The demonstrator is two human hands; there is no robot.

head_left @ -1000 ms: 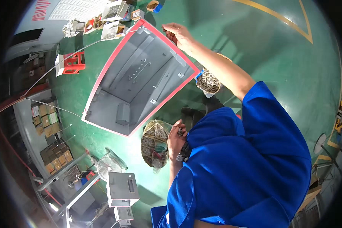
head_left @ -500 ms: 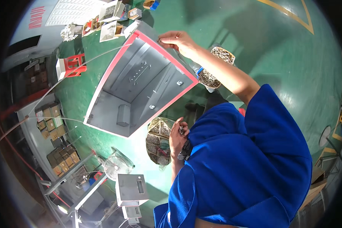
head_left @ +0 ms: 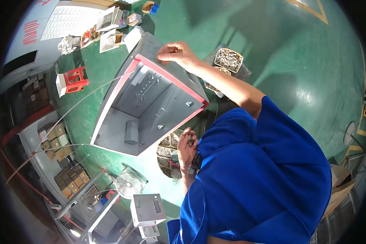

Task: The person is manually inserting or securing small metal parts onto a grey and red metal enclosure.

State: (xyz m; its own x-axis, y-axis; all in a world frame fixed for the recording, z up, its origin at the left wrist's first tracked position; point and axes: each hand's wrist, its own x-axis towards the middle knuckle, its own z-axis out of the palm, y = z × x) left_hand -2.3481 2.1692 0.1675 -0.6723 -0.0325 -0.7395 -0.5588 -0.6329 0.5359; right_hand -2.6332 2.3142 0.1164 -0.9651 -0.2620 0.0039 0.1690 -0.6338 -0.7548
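Head view: grey box (head_left: 150, 110) opens toward the camera, tilted.

Cabinet (head_left: 150, 105): grey sheet-metal box, red-edged open front, tilted on green floor, inside bare w/ small fittings.
Screws (head_left: 190, 140): small metal bits, held just below cabinet's lower corner.

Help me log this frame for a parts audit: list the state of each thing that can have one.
Grey metal cabinet: open, red-edged front showing, tilted on the floor.
Right hand: resting on the cabinet's upper edge.
Left hand: holding small fasteners, over a divided box.
Divided box of screws: open, filled.
Cardboard box of screws: open, filled.
Red stool: on its side.
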